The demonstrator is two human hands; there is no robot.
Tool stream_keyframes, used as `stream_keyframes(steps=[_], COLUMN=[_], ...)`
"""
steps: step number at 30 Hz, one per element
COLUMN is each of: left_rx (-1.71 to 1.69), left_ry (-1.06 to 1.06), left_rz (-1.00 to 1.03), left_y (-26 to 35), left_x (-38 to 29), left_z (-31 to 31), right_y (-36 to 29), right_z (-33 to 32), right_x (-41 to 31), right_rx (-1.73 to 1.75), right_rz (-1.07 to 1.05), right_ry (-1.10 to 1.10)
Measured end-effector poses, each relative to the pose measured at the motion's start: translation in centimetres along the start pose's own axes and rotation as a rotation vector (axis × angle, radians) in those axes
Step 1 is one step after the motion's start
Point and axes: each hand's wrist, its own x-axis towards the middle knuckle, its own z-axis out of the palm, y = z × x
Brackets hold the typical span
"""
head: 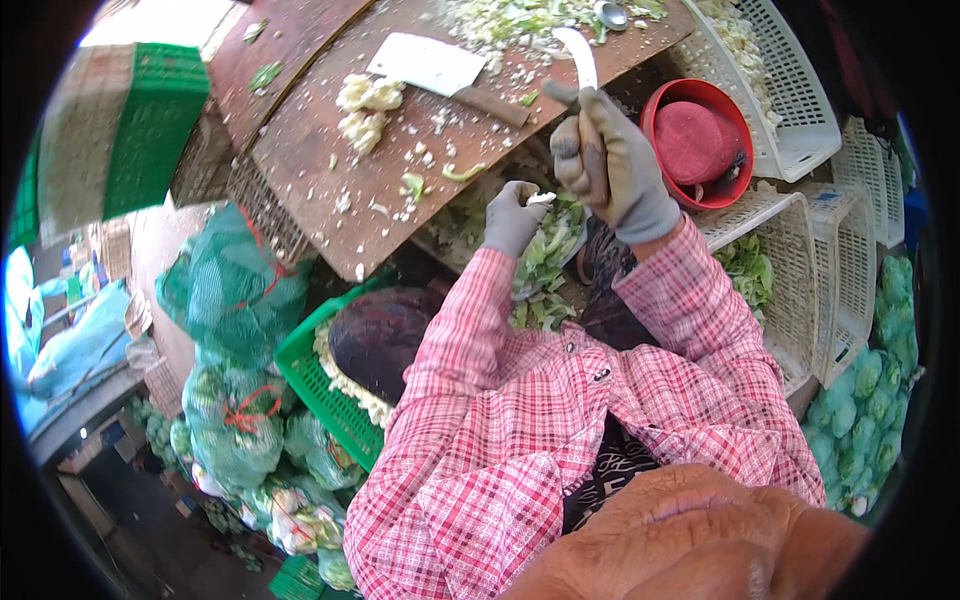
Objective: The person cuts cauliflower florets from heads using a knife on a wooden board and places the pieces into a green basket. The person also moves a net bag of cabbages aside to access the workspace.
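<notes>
My right hand (pixel 611 161), in a grey work glove, grips the wooden handle of a knife with a curved pale blade (pixel 579 56), which points up over the table edge. To its left, my gloved left hand (pixel 517 217) pinches a small white cauliflower piece (pixel 541 199) just off the edge of the wooden table (pixel 300 180). A broad cleaver (pixel 427 64) lies flat on the table, its wooden handle towards my right hand. Beside the cleaver rest cauliflower florets (pixel 367 109). Trimmed green leaves (pixel 546 270) lie below my hands.
A red bowl (pixel 742 169) with a pink object inside stands right of my right hand. White plastic crates (pixel 806 97) line the right side, one with florets. At left are a green crate (pixel 322 401) of florets and green mesh sacks (pixel 225 292). A small metal cup (pixel 610 15) lies at the table's far side.
</notes>
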Motion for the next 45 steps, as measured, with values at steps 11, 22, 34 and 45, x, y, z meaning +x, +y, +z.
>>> stream_keyframes(steps=[11, 22, 34, 45], left_rx=[-0.033, 0.381, 0.085, -1.184], left_ry=[1.139, 0.614, 0.792, 0.257], left_rz=[-0.238, 0.139, -0.157, 0.261], left_y=[-13.6, -1.7, -2.1, -0.5], left_x=[-30.9, -11.1, 12.6, -6.1], left_z=[-27.8, -26.2, -20.7, -17.4], right_y=[3.0, 2.5, 1.8, 9.3], right_z=[4.9, 6.2, 7.5, 8.8], right_x=[-0.8, 5.6, 8.3, 8.2], right_rx=[-0.314, -0.349, -0.487, -1.02], right_rz=[-0.129, -0.135, -0.01, -0.058], right_ry=[-0.221, -0.042, -0.076, -0.363])
